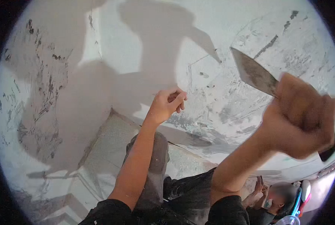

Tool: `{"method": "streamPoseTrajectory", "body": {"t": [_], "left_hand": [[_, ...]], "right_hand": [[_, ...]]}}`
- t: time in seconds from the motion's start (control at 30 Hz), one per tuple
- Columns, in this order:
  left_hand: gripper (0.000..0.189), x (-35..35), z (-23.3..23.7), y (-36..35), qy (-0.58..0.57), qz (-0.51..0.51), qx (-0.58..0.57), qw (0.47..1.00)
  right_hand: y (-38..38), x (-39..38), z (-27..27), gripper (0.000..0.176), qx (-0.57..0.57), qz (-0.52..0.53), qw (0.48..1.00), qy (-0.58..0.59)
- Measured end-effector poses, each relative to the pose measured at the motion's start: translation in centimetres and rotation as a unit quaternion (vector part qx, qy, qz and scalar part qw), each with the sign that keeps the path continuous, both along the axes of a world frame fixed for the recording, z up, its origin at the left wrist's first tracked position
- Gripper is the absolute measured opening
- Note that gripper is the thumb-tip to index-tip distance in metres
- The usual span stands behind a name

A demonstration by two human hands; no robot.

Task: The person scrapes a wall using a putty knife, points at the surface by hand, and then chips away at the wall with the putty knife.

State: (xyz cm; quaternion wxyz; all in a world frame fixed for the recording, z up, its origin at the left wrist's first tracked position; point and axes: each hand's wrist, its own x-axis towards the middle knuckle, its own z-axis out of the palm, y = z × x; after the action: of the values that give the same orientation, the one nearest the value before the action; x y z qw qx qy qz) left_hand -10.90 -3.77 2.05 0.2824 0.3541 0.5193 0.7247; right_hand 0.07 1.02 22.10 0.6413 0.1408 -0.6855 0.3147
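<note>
My right hand (302,116) is closed around the handle of a putty knife (255,71), raised at the right in the head view. Its flat, stained metal blade points up and left in front of the wall. A dark handle end (328,152) shows below my fist. Near the middle, my left hand (169,100) is loosely curled, its thumb close to the bent fingers and nothing visible in them. Behind both hands is a pale wall (208,101) with grey smears and rough patches. Shadows of my arms and the blade fall across it.
Two walls meet in a corner above a pale floor (115,138). The left wall (43,101) has dark scuffs. My knee (158,150) is bent below my left hand. At lower right is another person (282,198), beside a clear container (288,220) and coloured items.
</note>
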Motion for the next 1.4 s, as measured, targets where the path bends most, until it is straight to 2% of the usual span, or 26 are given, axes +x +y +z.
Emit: {"method": "streamPoseTrajectory", "body": {"t": [0.17,0.43,0.47,0.5,0.7,0.73,0.77,0.83,0.87,1.0,1.03,1.1,1.13,1.17,1.2,1.33,1.4], "left_hand": [[0.025,-0.3,0.0,0.5,-0.013,-0.014,-0.009,1.0],[0.026,-0.1,-0.1,0.5,-0.03,0.004,-0.016,0.999],[0.026,-0.1,-0.3,0.6,-0.017,0.013,-0.032,0.999],[0.026,-0.1,-0.1,0.5,-0.016,0.013,-0.03,0.999],[0.027,0.0,-0.2,0.5,-0.009,-0.005,0.006,1.0],[0.027,0.2,-0.1,0.4,-0.009,0.003,-0.014,1.0],[0.027,0.1,0.0,0.5,-0.009,0.015,-0.031,0.999],[0.026,0.1,-0.3,0.4,-0.013,-0.002,0.0,1.0],[0.026,0.0,-0.2,0.3,-0.005,0.004,-0.006,1.0],[0.027,0.1,0.0,0.4,-0.001,0.012,-0.033,0.999],[0.027,0.2,-0.1,0.6,0.004,0.011,-0.031,0.999],[0.027,0.3,-0.4,0.5,-0.009,-0.003,0.005,1.0],[0.027,0.2,-0.4,0.5,-0.008,-0.002,0.006,1.0],[0.026,0.2,-0.3,0.4,-0.003,0.006,0.0,1.0],[0.026,0.3,-0.2,0.3,0.003,0.012,-0.005,1.0],[0.026,0.1,-0.2,0.8,-0.002,0.013,-0.009,1.0],[0.026,0.3,-0.1,0.4,0.005,0.008,-0.014,1.0]], "right_hand": [[1.1,-0.2,0.1,0.044,0.017,0.018,1.0,-0.015],[0.1,-1.4,0.5,0.045,-0.063,-0.035,0.996,0.052],[0.0,-0.5,0.7,0.045,-0.02,0.013,1.0,-0.001],[0.1,-0.5,0.7,0.045,-0.017,0.013,1.0,-0.001],[1.3,-1.5,-0.2,0.042,-0.016,0.002,0.996,0.083],[1.6,-0.5,0.2,0.039,0.056,-0.047,0.997,0.03],[1.5,-0.3,0.5,0.039,0.059,-0.046,0.996,0.036],[1.1,-0.1,0.9,0.037,0.128,0.093,0.981,0.11],[1.1,-0.2,0.8,0.037,0.129,0.094,0.981,0.112],[1.7,-0.1,0.4,0.041,0.072,-0.051,0.996,0.029],[1.7,0.2,0.7,0.041,0.074,-0.052,0.995,0.034],[1.1,1.3,0.8,0.04,0.06,0.022,0.998,0.026],[0.6,2.1,1.1,0.041,0.093,-0.016,0.995,0.043],[-0.3,2.9,1.4,0.04,0.031,0.06,0.998,0.018],[0.0,2.5,1.2,0.04,0.03,0.062,0.998,0.018],[1.0,1.4,0.1,0.037,0.075,-0.049,0.996,-0.02],[1.9,2.0,0.2,0.037,0.108,-0.037,0.993,0.003]]}}
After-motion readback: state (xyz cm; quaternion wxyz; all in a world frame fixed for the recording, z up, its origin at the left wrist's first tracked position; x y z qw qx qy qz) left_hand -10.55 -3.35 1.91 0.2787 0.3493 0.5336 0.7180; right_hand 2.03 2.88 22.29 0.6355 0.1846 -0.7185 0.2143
